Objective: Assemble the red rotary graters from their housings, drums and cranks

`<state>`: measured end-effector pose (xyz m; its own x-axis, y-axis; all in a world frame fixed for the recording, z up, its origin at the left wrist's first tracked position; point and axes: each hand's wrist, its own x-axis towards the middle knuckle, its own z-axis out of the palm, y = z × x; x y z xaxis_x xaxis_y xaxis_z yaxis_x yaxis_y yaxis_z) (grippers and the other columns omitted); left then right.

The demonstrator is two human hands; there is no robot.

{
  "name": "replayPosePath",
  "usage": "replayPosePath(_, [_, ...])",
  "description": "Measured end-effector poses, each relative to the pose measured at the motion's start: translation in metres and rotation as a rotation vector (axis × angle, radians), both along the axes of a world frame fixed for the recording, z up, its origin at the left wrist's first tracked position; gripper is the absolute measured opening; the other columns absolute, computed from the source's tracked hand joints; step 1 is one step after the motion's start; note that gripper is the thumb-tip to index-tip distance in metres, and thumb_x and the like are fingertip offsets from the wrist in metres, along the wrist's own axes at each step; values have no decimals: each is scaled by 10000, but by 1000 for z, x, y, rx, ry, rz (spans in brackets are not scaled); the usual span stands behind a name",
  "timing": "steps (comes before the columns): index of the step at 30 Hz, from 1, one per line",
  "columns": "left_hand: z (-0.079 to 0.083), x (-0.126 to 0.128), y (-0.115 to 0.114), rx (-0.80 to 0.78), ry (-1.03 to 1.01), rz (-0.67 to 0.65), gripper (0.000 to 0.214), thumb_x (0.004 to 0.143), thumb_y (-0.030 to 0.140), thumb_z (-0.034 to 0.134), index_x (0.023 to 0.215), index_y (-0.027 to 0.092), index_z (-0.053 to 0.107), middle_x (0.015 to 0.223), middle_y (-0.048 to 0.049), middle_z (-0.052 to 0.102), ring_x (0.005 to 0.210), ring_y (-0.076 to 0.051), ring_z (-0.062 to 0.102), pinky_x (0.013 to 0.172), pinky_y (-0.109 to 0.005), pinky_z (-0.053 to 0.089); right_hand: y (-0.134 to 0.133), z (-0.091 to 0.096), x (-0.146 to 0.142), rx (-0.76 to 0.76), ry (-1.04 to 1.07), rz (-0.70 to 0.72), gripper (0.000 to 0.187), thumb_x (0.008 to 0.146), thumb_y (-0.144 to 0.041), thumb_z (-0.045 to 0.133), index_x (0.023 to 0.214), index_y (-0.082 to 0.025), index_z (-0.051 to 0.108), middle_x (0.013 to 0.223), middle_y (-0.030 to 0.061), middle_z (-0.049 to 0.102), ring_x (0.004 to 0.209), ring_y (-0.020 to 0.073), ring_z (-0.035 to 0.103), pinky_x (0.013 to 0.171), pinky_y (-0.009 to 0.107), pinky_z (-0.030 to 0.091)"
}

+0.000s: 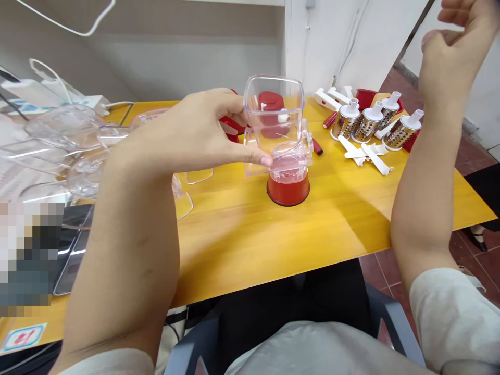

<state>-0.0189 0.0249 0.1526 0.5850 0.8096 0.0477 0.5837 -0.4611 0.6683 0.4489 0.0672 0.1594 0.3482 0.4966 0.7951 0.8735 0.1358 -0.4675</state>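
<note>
My left hand is closed on the clear plastic body of a rotary grater, its thumb along the side of the horizontal tube and its fingers behind. The square hopper faces up. The body stands over a red round base on the table. Raised at the top right, well away from the table, my right hand has its thumb and fingers apart, with nothing visible in it; part of it is cut off by the frame edge.
Several metal grater drums with white ends stand at the back right, near white plastic strips and red parts. Clear plastic housings crowd the left of the yellow table. A phone and a power strip are there too.
</note>
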Motion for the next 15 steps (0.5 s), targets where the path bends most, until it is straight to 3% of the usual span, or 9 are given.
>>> replayPosePath(3, [6,8,-6,56,60,38,770,675,885,1015,1205,353,847,1214,13,893,1421,-491,757,1366,-638,611,0,-4,-3,116,59,40,587,899,66,638,1401,-233,686,1663,152,704,1372,96,736,1050,261,611])
replayPosePath(5, [8,13,-8,30,52,3,878,664,936,993,1293,342,846,1227,10,900,1429,-492,761,1347,-633,629,0,-7,-2,116,50,66,647,883,19,663,1465,-265,667,1707,110,682,1406,85,715,1103,252,604])
replayPosePath(9, [9,15,-9,17,33,-34,967,688,960,967,1421,343,831,1276,-2,888,1473,-503,757,1356,-664,617,2,-8,8,109,60,34,744,848,14,657,1536,-264,615,1782,126,609,1408,104,685,1118,270,611])
replayPosePath(12, [7,14,-8,4,28,-42,915,710,934,980,1380,327,837,1297,-8,898,1400,-464,796,1304,-638,662,-2,-4,7,117,47,1,695,904,-37,630,1521,-353,575,1766,87,619,1384,85,681,1083,261,624])
replayPosePath(15, [5,15,-8,-26,26,-120,917,734,930,975,1416,332,842,1502,-28,860,1476,-468,757,1308,-605,662,-8,0,-7,203,23,90,634,910,-42,569,1445,-382,572,1641,109,686,1311,91,716,982,266,630])
